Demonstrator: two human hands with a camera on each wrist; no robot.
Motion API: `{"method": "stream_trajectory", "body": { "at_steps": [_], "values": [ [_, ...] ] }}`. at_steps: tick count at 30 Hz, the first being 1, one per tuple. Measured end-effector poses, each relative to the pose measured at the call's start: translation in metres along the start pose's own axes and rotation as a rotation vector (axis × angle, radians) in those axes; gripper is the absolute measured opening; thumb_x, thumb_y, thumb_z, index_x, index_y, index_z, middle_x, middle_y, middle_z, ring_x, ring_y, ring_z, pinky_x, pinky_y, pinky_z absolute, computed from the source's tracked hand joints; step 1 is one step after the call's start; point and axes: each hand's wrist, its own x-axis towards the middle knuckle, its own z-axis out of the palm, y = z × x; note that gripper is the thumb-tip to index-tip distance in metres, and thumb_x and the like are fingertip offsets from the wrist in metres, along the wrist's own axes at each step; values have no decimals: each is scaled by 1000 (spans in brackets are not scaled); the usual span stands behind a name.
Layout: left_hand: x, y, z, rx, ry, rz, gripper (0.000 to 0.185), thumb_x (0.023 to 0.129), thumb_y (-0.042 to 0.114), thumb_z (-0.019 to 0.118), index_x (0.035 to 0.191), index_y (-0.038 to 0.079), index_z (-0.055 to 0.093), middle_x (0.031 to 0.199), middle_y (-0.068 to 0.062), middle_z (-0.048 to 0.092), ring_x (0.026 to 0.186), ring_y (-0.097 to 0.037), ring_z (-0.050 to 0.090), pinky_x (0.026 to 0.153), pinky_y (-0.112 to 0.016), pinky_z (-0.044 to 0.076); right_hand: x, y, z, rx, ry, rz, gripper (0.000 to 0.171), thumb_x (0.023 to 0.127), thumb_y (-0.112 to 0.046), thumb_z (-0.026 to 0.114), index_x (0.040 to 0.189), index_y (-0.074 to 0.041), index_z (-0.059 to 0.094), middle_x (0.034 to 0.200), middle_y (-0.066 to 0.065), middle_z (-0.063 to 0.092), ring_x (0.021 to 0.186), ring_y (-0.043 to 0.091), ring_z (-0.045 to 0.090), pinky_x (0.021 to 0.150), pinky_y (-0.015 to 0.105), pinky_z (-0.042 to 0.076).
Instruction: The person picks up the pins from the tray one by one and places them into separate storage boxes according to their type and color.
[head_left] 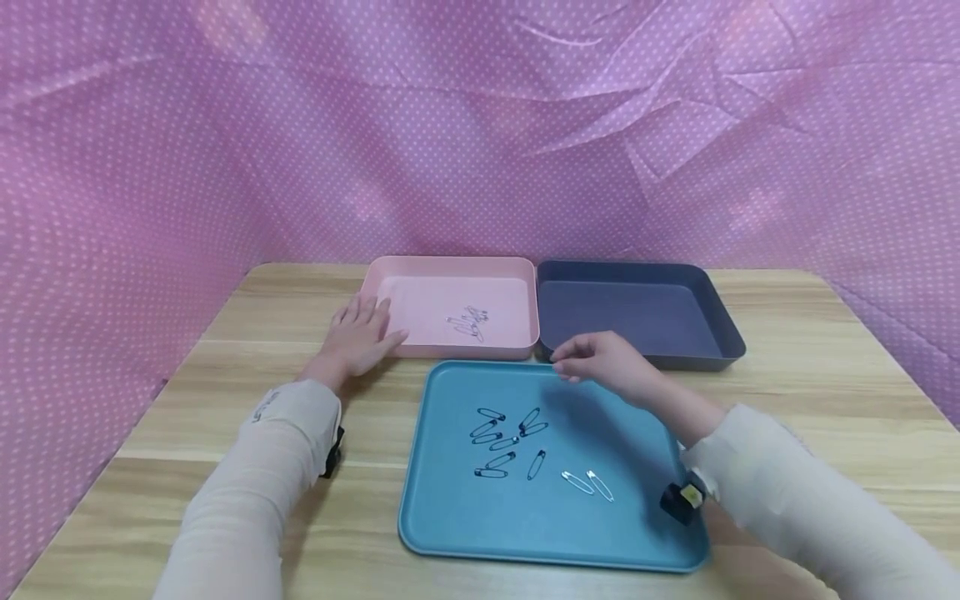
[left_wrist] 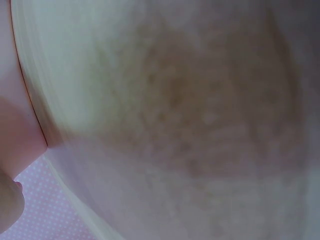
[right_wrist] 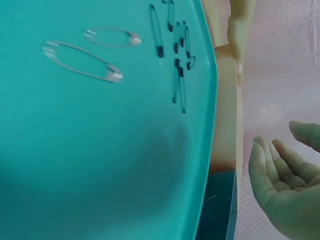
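Above the teal tray (head_left: 450,517), the right hand (head_left: 607,362) hovers relaxed, empty; nearest, 2 silver pins (head_left: 588,483) lie on it, long axes diagonal. Left hand (head_left: 360,337) rests flat beside the pink tray (head_left: 390,271).

A staged recording booth, not a home — wrinkled pink polka-dot fabric backdrop (head_left: 480,125) is enclosing a pale wooden table (head_left: 825,392) that is bearing sorting trays.

left wrist view blurred throughout; pins in pink tray (head_left: 390,271) too small to count.
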Motion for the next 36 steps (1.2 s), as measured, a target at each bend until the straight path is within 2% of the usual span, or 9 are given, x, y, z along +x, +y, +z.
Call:
{"method": "stream_trajectory", "body": {
  "at_steps": [8, 17, 26, 31, 36],
  "values": [
    [1, 1, 2, -7, 14, 7, 73, 88, 54, 24, 138, 4, 9, 141, -20, 2, 127, -36, -6, 100, -49, 0, -36, 15, -2, 14, -60, 42, 33, 82, -21, 58, 104, 4, 57, 91, 13, 62, 80, 23, 57, 75, 38, 45],
    [2, 1, 1, 2, 9, 19, 75, 87, 56, 21, 138, 2, 7, 141, -21, 1, 126, -38, -7, 99, -50, -3, -64, 25, -3, 3, -111, 55, 34, 81, -22, 60, 102, 4, 59, 89, 10, 61, 79, 21, 57, 72, 34, 47],
    [2, 0, 2, -21, 30, 20, 73, 88, 53, 27, 138, 3, 10, 141, -21, 4, 127, -37, -4, 100, -49, -1, -78, 37, 5, -32, -131, 89, 26, 78, -20, 63, 93, 1, 63, 82, 4, 62, 76, 16, 54, 68, 30, 46],
    [1, -1, 1, -19, 24, 20, 73, 88, 53, 25, 138, 3, 9, 141, -22, 3, 126, -38, -5, 99, -50, 0, -81, 41, 9, -63, -161, 102, 22, 76, -18, 64, 91, -1, 64, 84, 3, 62, 78, 16, 51, 67, 31, 45],
    [1, -1, -1, -17, 12, 18, 74, 87, 55, 22, 138, 2, 8, 141, -22, 3, 126, -38, -5, 99, -50, 0, -83, 42, 13, -96, -168, 95, 22, 74, -15, 66, 90, 0, 64, 80, 2, 62, 72, 15, 51, 62, 28, 46]
  ]
}}
